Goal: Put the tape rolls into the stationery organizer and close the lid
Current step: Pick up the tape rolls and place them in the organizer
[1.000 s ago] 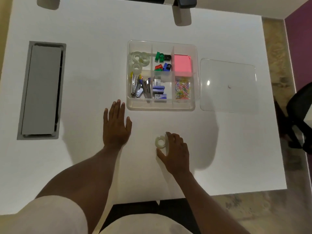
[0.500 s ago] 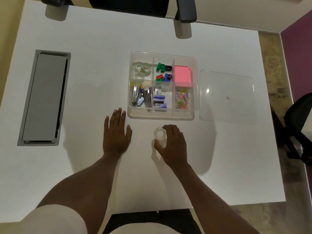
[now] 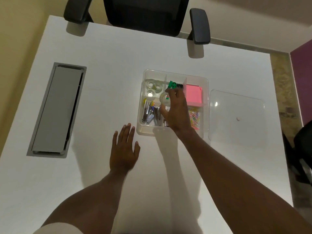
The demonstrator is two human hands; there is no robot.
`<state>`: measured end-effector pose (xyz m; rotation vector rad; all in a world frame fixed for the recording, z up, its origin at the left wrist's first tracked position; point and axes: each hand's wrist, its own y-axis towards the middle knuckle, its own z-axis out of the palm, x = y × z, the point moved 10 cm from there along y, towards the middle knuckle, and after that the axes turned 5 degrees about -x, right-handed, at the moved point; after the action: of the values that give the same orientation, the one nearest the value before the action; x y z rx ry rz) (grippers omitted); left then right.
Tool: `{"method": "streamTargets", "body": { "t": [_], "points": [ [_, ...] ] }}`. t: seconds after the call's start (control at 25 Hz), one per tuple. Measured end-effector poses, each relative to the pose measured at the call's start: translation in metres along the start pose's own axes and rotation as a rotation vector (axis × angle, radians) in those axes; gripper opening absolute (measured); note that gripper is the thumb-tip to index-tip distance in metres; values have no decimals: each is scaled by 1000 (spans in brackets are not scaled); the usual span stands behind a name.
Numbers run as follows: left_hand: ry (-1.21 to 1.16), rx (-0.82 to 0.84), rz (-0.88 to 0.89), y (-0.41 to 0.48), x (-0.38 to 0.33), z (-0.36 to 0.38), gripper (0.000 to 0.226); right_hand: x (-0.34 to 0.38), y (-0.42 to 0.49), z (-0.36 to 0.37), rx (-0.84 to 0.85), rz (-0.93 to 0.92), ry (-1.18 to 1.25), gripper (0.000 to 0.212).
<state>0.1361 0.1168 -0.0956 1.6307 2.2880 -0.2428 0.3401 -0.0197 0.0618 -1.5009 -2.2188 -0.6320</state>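
The right hand (image 3: pixel 177 112) pinches a tape roll (image 3: pixel 165 98) in its grip above the organizer (image 3: pixel 172 131); the left hand (image 3: pixel 124 152) lies flat, spread empty on the counter (image 3: pixel 101 48).

Clear glossy plastic: organizer (image 3: pixel 172 132), lid (image 3: pixel 236 115), tape rolls (image 3: pixel 153 85). Matt white smooth table (image 3: pixel 118 53). Shiny metal staplers (image 3: pixel 149 114). Pink paper notes (image 3: pixel 194 95). Matt grey cable hatch (image 3: pixel 55 110).

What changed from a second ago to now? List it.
The right hand lifted the tape roll off the table and carried it forward over the organizer. The left hand stayed flat on the table, and the lid is still beside the organizer.
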Motion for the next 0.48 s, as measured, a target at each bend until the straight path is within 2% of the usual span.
{"method": "streamTargets", "body": {
  "t": [0.12, 0.28, 0.48],
  "points": [
    [-9, 23, -5, -2, 0, 3, 65, 3, 32, 10, 34, -1, -39, 47],
    [-5, 44, -22, -1, 2, 7, 65, 10, 61, 27, 52, -76, -342, 40],
    [-11, 62, -38, 1, 4, 9, 65, 7, 81, 53, 128, -89, -543, 38]
  ]
}}
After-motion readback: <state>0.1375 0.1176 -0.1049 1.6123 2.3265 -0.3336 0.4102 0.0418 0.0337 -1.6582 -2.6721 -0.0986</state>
